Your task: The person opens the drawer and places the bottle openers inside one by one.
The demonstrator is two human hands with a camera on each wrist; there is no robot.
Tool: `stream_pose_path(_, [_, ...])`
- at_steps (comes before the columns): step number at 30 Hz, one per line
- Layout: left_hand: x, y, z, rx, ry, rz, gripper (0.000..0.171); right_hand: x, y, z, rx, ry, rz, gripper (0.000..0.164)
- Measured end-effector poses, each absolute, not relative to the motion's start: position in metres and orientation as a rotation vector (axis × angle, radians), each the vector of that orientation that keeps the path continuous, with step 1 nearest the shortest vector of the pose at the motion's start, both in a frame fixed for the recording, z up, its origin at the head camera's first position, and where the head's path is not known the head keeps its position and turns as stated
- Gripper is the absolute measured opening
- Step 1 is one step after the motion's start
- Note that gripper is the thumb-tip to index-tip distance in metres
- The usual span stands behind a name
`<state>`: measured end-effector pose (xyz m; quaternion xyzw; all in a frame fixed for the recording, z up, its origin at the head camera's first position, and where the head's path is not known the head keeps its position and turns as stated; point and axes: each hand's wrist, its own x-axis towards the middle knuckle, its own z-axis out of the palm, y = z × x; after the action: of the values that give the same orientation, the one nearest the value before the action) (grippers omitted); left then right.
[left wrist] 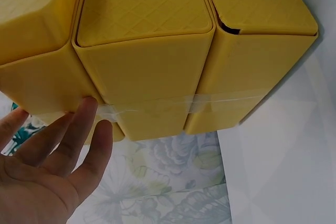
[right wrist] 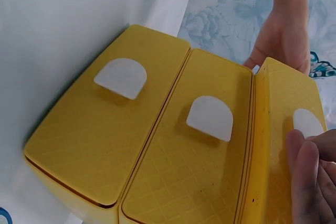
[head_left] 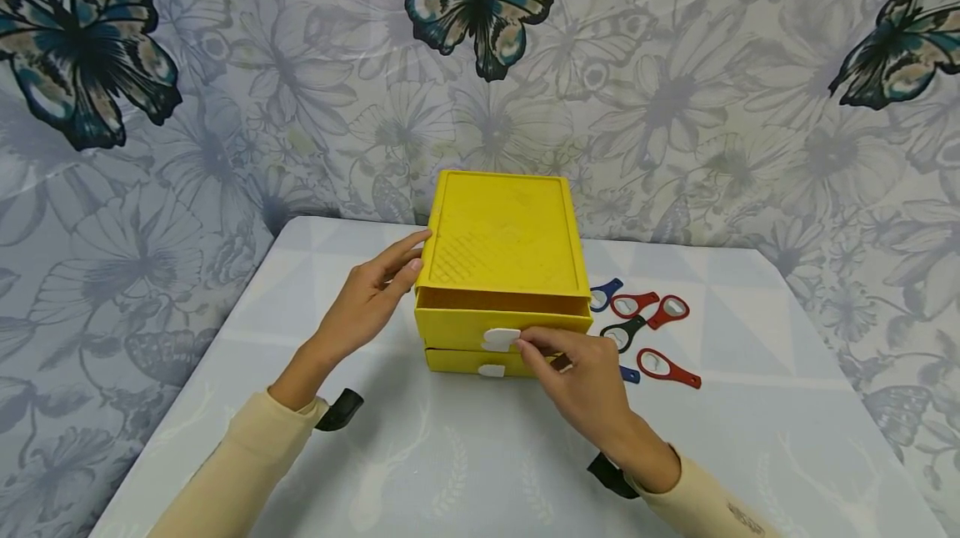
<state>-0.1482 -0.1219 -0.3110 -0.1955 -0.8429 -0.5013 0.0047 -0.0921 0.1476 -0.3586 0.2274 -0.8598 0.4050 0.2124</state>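
A yellow drawer unit [head_left: 502,229] with three stacked drawers stands on the table, its top drawer [head_left: 453,328] pulled out a little way. My right hand [head_left: 585,379] pinches the white handle [right wrist: 307,123] of that drawer between thumb and fingers. At the unit's left side, my left hand [head_left: 363,304] rests its fingertips on the side wall, fingers loosely extended. The left wrist view shows clear tape [left wrist: 157,106] running across the side of the unit. Both lower drawers are closed; their white handles [right wrist: 210,118] show in the right wrist view.
To the right of the unit lie several small ring-ended pieces with short handles, including a red one [head_left: 681,374], a dark green one [head_left: 634,326] and a blue one [head_left: 611,289]. A butterfly-patterned cloth [head_left: 337,104] hangs behind the white table [head_left: 750,304].
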Motion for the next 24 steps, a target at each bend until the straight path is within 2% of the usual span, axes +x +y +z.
stream_pose_path(24, [-0.148,-0.123,-0.312,-0.652,-2.629,-1.548,0.045,-0.050,0.144,-0.360,0.623,-2.405,1.168,0.010])
